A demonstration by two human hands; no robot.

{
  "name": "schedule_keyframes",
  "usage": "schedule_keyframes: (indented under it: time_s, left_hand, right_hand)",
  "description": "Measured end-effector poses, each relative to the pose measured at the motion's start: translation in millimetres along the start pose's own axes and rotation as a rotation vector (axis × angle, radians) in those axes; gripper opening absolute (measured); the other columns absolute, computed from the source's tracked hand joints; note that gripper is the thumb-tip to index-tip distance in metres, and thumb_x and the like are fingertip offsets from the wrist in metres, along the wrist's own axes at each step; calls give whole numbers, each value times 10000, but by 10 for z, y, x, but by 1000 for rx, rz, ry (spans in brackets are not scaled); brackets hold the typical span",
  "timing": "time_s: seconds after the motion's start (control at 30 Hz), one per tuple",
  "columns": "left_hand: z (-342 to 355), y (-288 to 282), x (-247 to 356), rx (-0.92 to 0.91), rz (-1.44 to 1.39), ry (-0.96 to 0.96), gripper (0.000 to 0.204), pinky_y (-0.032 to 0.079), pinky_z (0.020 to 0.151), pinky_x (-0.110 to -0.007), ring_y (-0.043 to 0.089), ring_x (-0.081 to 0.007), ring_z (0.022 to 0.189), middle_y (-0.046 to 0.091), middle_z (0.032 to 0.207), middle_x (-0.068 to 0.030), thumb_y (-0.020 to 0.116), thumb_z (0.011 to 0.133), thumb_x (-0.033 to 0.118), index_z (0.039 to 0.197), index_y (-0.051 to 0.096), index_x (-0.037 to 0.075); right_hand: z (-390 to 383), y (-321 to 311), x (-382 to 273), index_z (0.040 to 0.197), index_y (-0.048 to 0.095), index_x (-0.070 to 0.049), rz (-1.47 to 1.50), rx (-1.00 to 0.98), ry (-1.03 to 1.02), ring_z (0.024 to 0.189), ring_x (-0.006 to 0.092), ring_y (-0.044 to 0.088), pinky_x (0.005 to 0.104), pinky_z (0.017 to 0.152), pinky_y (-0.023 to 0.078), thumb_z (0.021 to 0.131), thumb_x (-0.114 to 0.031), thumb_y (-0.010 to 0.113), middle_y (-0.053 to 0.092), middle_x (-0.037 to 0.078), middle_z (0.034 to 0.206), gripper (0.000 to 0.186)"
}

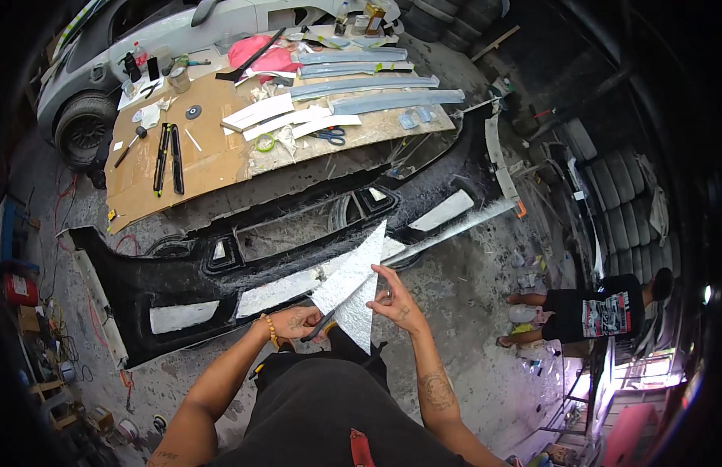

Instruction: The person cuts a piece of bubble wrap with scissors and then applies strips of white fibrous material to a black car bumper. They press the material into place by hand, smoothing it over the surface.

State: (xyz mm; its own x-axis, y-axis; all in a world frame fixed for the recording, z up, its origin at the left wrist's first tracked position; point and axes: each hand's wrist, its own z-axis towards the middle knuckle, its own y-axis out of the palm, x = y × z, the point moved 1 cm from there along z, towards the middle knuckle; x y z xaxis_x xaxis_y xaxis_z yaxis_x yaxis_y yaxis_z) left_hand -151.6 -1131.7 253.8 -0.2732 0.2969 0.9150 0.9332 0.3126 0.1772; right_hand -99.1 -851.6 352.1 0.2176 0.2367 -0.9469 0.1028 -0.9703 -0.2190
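Note:
My right hand pinches a white, textured sheet, cut to angular points, at its right edge. My left hand is closed at the sheet's lower left, by a dark, narrow item that I cannot clearly make out. Beyond them lies a large black car bumper shell on the floor, with white rectangular patches on it and frayed fibres along its edges.
A cardboard-covered table holds pale strips, blue-handled scissors, green tape and tools. A pale car stands behind it. Another person in dark clothes is at the right, beside stacked dark items. Hoses lie at the left.

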Motion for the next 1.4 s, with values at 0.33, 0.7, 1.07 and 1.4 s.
schedule_keyframes:
  time_s: [0.33, 0.7, 1.07, 1.4]
  left_hand:
    - [677, -94, -154, 77, -141, -54, 76, 564, 620, -295, 734, -202, 806, 725, 942, -151, 557, 936, 65, 943, 500, 15]
    - [1895, -318, -739, 170, -171, -267, 215, 533, 755, -300, 673, -149, 859, 686, 869, -83, 650, 940, 162, 1045, 527, 20]
    - [2425, -429, -1675, 245, -189, -309, 215, 521, 588, -333, 686, -203, 689, 664, 741, -118, 669, 921, 181, 947, 531, 17]
    - [3227, -903, -2924, 496, 528, -383, 463, 526, 835, -440, 619, -415, 953, 586, 1069, -208, 743, 792, 248, 1171, 606, 20]
  right_hand:
    - [671, -647, 738, 1499, 383, -138, 143, -147, 91, 791, 90, 553, 234, 692, 512, 782, 27, 737, 310, 78, 1526, 816]
    - [1608, -1261, 2139, 1521, 346, -173, 212, -334, 260, 773, 99, 558, 252, 711, 517, 770, 43, 717, 291, 79, 1550, 866]
    - [1963, -1237, 3311, 1532, 329, -173, 258, -370, 417, 793, 95, 556, 245, 718, 522, 763, 41, 732, 243, 86, 1581, 893]
    - [1418, -2047, 4356, 1543, 291, -159, 56, 138, 592, 748, 80, 496, 213, 649, 497, 726, 103, 705, 311, 82, 1538, 953]
